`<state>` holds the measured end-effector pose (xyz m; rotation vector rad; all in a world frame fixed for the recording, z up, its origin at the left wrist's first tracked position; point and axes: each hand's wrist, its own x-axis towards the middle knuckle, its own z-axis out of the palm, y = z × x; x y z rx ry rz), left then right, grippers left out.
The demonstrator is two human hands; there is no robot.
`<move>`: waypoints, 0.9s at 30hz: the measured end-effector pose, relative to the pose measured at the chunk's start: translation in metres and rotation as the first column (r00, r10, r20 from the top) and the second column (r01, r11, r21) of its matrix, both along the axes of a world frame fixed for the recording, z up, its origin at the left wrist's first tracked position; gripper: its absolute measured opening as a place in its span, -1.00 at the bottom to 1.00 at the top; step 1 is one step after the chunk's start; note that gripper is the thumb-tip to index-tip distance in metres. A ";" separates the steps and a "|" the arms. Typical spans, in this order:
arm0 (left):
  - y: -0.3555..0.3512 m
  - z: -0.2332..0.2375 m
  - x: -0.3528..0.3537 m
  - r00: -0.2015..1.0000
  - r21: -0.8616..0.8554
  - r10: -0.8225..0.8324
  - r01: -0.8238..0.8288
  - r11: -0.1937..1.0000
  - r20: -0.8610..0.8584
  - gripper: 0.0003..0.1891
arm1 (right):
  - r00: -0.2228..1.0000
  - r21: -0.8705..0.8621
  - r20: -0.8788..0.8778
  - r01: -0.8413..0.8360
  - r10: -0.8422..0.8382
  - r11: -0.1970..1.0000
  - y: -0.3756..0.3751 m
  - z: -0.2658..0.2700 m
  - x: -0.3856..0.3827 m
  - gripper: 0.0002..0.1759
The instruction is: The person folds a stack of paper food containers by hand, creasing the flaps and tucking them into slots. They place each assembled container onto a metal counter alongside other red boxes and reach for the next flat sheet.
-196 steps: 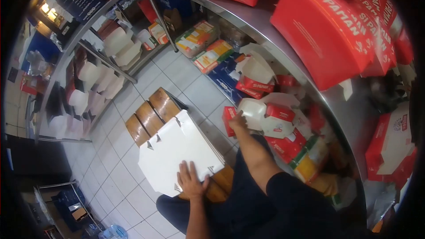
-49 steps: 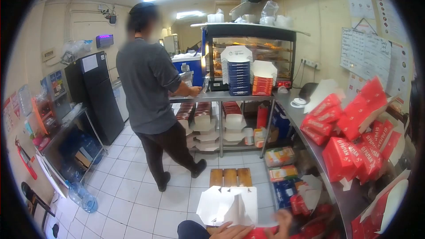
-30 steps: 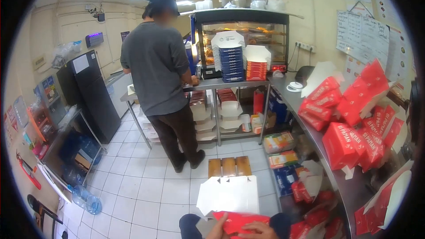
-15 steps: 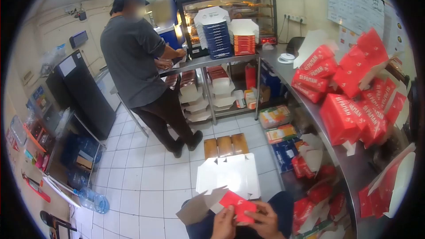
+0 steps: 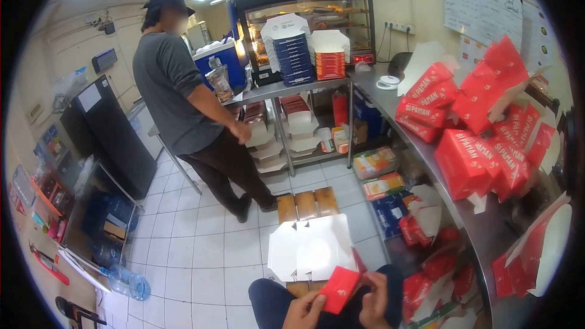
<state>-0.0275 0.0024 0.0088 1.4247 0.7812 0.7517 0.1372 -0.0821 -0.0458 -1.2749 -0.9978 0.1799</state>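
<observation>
In the head view, my left hand (image 5: 304, 312) is closed on the lower left side of a partly folded red paper box (image 5: 340, 290), held above my lap. At its right edge is my right hand (image 5: 373, 302), fingers curled at a raised red flap; the exact contact is partly hidden. Just beyond the box, a flat white carton blank (image 5: 312, 247) lies on a low wooden slatted stool (image 5: 308, 203).
Folded red boxes (image 5: 468, 161) are piled on the metal counter (image 5: 452, 210) at my right, with more on the shelf below. A person (image 5: 177, 94) stands at a metal table holding stacked blue boxes (image 5: 292, 58). Water bottles (image 5: 129, 281) lie on the left floor.
The red box has turned and its grey-white flap no longer shows at the left. My right hand has shifted to its right edge. The person's arm has dropped from the table.
</observation>
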 end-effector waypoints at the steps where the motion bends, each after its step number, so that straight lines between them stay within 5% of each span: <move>1: 0.000 0.000 -0.003 0.997 0.089 -0.002 0.009 0.996 -0.082 -0.67 | 0.998 0.071 -0.065 0.021 -0.017 0.997 0.003 0.007 0.002 -0.53; 4: -0.006 0.009 -0.005 0.990 0.296 0.004 0.039 0.954 -0.142 -0.69 | 0.974 -0.009 -0.209 -0.086 0.083 0.996 0.009 0.020 0.001 -0.53; 5: -0.008 0.011 -0.005 0.992 0.411 -0.006 0.058 0.910 -0.125 -0.69 | 0.943 0.030 -0.281 -0.176 0.177 0.984 0.014 0.025 0.000 -0.39; 8: -0.003 0.009 -0.008 0.997 0.507 -0.043 0.071 0.859 -0.068 -0.71 | 0.969 -0.067 -0.122 -0.222 0.213 0.973 0.009 0.009 0.015 -0.44; 11: 0.009 0.011 -0.019 0.995 0.579 -0.101 0.092 0.810 -0.017 -0.69 | 0.930 -0.049 -0.246 -0.294 0.273 0.955 0.010 -0.003 0.029 -0.52; 14: 0.013 0.014 -0.018 0.982 0.541 0.057 0.051 0.839 -0.182 -0.67 | 0.874 -0.047 -0.348 -0.379 0.340 0.924 0.010 -0.010 0.032 -0.67; 16: 0.013 0.006 -0.012 0.964 0.519 0.152 -0.017 0.855 -0.218 -0.68 | 0.790 0.201 -0.534 -0.227 0.301 0.953 0.009 -0.002 0.021 -0.80; 18: 0.012 0.005 -0.008 0.955 0.344 0.178 -0.089 0.935 -0.235 -0.67 | 0.794 0.132 -0.588 -0.090 0.151 0.987 0.005 0.010 0.007 -0.75; 20: 0.010 0.000 -0.007 0.980 0.416 0.112 -0.034 0.909 -0.164 -0.67 | 0.990 -0.254 0.015 0.137 -0.138 0.957 -0.001 0.016 0.001 -0.60; 21: 0.009 -0.001 -0.006 0.994 0.492 0.047 0.006 0.870 -0.094 -0.67 | 0.988 -0.308 -0.130 0.045 -0.089 0.950 -0.002 0.025 -0.005 -0.69; 24: 0.011 -0.001 -0.004 1.000 0.594 0.012 -0.011 0.804 0.002 -0.66 | 0.998 -0.254 0.044 -0.036 0.049 0.967 -0.008 0.039 -0.009 -0.74; 25: 0.012 0.000 -0.003 1.000 0.594 0.005 -0.004 0.805 0.000 -0.66 | 0.987 -0.241 -0.089 -0.150 0.132 0.959 -0.009 0.042 -0.010 -0.85; 27: 0.012 0.004 -0.001 0.999 0.514 -0.033 0.015 0.857 0.026 -0.61 | 0.969 -0.272 -0.057 -0.245 0.239 0.930 -0.018 0.027 0.002 -0.67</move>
